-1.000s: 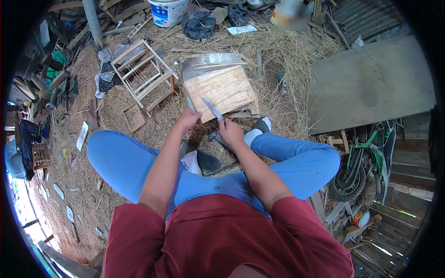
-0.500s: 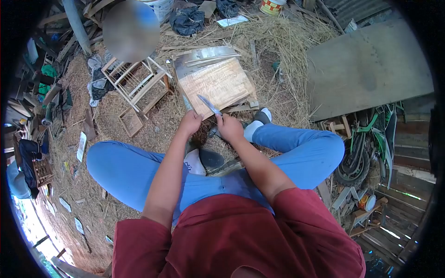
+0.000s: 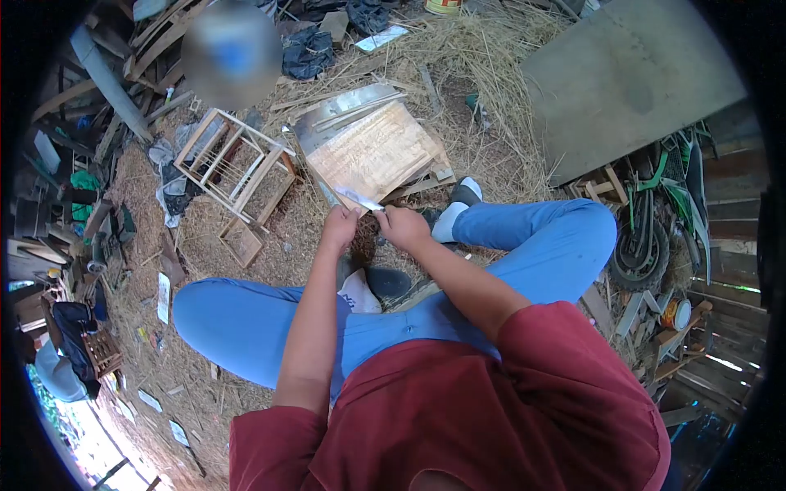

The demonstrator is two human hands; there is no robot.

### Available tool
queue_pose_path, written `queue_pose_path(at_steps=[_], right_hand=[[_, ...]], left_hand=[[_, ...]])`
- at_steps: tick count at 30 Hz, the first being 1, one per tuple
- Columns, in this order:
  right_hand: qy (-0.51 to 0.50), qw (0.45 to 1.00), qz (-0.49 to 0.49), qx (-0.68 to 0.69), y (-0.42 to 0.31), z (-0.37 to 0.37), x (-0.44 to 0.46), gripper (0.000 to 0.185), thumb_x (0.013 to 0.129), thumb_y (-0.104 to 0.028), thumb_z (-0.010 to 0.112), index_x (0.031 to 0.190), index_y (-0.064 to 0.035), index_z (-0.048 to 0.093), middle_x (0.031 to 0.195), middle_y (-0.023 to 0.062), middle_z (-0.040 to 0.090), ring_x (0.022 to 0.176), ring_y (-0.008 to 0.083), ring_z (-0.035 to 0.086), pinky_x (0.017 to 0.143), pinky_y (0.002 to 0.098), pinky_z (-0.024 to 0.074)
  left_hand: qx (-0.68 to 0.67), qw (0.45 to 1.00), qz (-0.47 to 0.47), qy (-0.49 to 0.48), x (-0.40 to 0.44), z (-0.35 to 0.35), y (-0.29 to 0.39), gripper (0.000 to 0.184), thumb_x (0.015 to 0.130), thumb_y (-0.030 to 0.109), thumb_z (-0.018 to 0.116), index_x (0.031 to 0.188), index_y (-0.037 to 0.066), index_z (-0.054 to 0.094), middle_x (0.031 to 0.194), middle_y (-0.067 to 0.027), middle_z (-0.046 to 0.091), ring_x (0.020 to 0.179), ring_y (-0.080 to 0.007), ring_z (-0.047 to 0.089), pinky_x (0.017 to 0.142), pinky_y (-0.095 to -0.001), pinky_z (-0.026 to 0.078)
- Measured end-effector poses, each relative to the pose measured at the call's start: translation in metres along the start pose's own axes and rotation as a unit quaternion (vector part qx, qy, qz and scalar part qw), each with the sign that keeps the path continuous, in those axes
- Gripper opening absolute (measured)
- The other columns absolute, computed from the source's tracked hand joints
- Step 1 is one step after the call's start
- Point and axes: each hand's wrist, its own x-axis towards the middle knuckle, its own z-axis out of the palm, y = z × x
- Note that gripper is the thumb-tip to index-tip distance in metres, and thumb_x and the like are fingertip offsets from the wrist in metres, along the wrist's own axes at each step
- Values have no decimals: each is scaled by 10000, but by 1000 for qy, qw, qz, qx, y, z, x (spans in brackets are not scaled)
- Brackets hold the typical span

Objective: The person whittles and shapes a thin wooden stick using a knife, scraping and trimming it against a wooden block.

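Observation:
A knife [image 3: 357, 198] is gripped by its handle in my right hand [image 3: 404, 227], its bright blade pointing left and away from me. Close beside it, my left hand [image 3: 339, 227] is closed near the blade's lower side; whatever its fingers pinch is too small to make out. Both hands are at the near corner of a pale wooden board [image 3: 372, 151], which lies tilted on the ground in front of me. Thin wooden strips [image 3: 358, 110] rest along the board's far side, by a shiny metal sheet [image 3: 348, 98].
A slatted wooden frame [image 3: 237, 168] stands left of the board. Straw [image 3: 475, 57] and shavings cover the ground. A large flat panel [image 3: 630, 82] is at the right, above a small green motorbike [image 3: 655, 221]. Black plastic bags [image 3: 308, 56] lie at the back.
My view has shifted slightly. The knife blade now lies at a flatter angle, and my right hand has come a little closer to my left hand.

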Motion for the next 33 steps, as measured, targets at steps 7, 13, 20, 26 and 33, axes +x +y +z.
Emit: queue_pose_path(at_steps=[7,13,20,26,33], right_hand=[[-50,997,-50,-27,16,-6,-8,537,1006,-492,426,922,-28,682,919,247,696,876,438,670,798,539,521],[-33,998,-41,-15,13,0,-7,539,1002,-500,435,896,-31,680,887,241,694,868,425,676,792,529,524],[-12,996,-81,-25,21,4,0,573,1015,-511,394,891,-35,687,764,201,694,816,411,685,770,517,526],[-49,997,-54,-33,9,-15,-7,552,1006,-494,419,917,-17,683,894,243,698,842,436,676,787,527,526],[-37,999,-34,-11,7,-7,-5,544,995,-491,438,915,-14,686,883,249,693,873,428,676,809,528,525]], left_hand=[[-73,995,-40,-55,-6,-12,13,314,933,283,687,808,33,544,677,-56,569,608,-171,519,572,-358,447],[-29,999,4,-26,-2,-8,6,323,938,298,677,799,36,549,657,-51,557,589,-165,501,567,-353,441],[-24,999,-19,-35,-2,-11,8,336,933,317,678,777,45,556,671,-51,561,595,-165,489,568,-363,438],[-26,999,19,-27,1,-9,0,340,951,367,649,801,78,552,617,-20,509,480,-152,451,443,-333,373],[135,985,98,45,-4,-8,7,409,918,356,651,752,-12,586,695,-189,622,646,-326,591,672,-444,480]])
